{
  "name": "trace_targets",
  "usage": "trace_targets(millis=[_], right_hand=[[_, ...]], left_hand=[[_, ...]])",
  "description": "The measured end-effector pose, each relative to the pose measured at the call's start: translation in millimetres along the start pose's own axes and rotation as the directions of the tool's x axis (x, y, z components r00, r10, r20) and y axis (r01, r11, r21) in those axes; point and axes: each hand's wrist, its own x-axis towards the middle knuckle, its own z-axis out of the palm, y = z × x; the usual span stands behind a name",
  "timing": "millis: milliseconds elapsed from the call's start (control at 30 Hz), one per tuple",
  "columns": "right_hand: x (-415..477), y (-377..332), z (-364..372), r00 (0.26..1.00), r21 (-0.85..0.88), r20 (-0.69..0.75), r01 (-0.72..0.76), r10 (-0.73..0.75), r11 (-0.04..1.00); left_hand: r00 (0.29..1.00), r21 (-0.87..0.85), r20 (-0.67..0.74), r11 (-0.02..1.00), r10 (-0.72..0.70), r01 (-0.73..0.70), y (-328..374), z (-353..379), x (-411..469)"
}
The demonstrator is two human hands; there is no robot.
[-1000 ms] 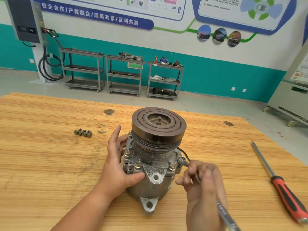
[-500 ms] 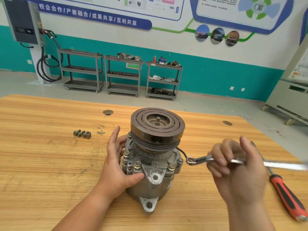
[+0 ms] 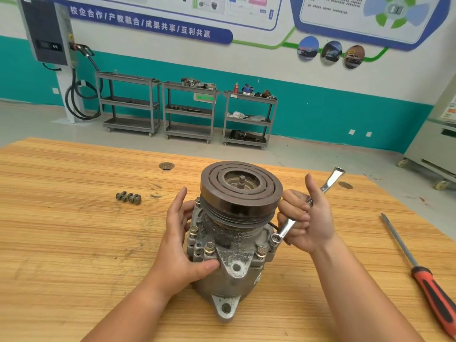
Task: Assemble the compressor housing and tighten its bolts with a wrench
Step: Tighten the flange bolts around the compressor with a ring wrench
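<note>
Swinging round from its flat, rightward lie of half a second ago, the combination wrench (image 3: 287, 225) is now slanting up and away toward the far right. The right hand (image 3: 308, 218) carrying it is sitting much closer to the compressor (image 3: 237, 257), just beside the pulley (image 3: 240, 191). That hand is gripping the wrench shaft with its fingers curled round it and its thumb sticking up. The open end (image 3: 337, 172) is poking out beyond the thumb.

The ring end (image 3: 275, 239) is resting on the right shoulder of the housing flange. It appears to be sitting over a bolt head, though the ring is hiding the head itself.

The compressor is standing upright near the middle of the wooden table (image 3: 61, 243), pulley uppermost. The left hand (image 3: 182, 248) is clasping its left side, fingers lying along the far-left wall and thumb pressing across the near face, just below a flange bolt (image 3: 209, 246).

That right-shoulder bolt is lying below and to the near left of the right hand, which is the closer hand to it. The wrench's long axis is running from the bolt up to the far right. The pulley rim is overhanging just to the left of the knuckles, so any tightening swing is probably going to be short.

Some loose bolts (image 3: 128, 197) are lying on the left of the table, and a red-handled screwdriver (image 3: 429, 280) is lying on the right.
</note>
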Motion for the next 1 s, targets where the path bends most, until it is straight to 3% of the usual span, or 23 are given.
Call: trace_targets(millis=[167,367,433,500,600,700,833,1000], right_hand=[[0,-8,3,0.997,-0.104,-0.002,-0.073,0.073,0.992],[4,-7,1,0.982,0.073,0.115,-0.160,0.151,0.984],[10,-10,3,0.978,0.018,0.121,-0.173,0.170,0.985],[12,-10,4,0.981,-0.098,0.071,-0.175,0.183,0.980],[7,-10,1,0.983,-0.077,-0.020,-0.183,0.182,0.980],[-2,-5,8,0.974,-0.115,-0.216,-0.090,0.064,0.989],[-15,10,32,0.866,-0.181,-0.456,0.138,-0.207,0.974],[-39,50,63,0.564,-0.459,-0.533,0.433,-0.631,0.776]], left_hand=[[0.999,-0.013,0.039,1.000,0.003,-0.003,0,-3,0],[0.998,0.008,0.059,1.000,0.011,-0.012,2,-5,-1],[0.998,0.001,0.057,1.000,0.008,-0.008,2,-4,-1],[0.999,-0.014,0.053,1.000,-0.004,0.005,3,-4,-2],[0.998,-0.027,0.057,0.999,-0.026,0.027,2,-4,-2],[0.998,-0.021,0.054,0.999,-0.037,0.038,2,-4,-1],[0.998,-0.027,0.052,0.999,-0.034,0.036,0,-4,-2],[0.998,-0.031,0.038,0.998,-0.047,0.048,2,-3,-2]])
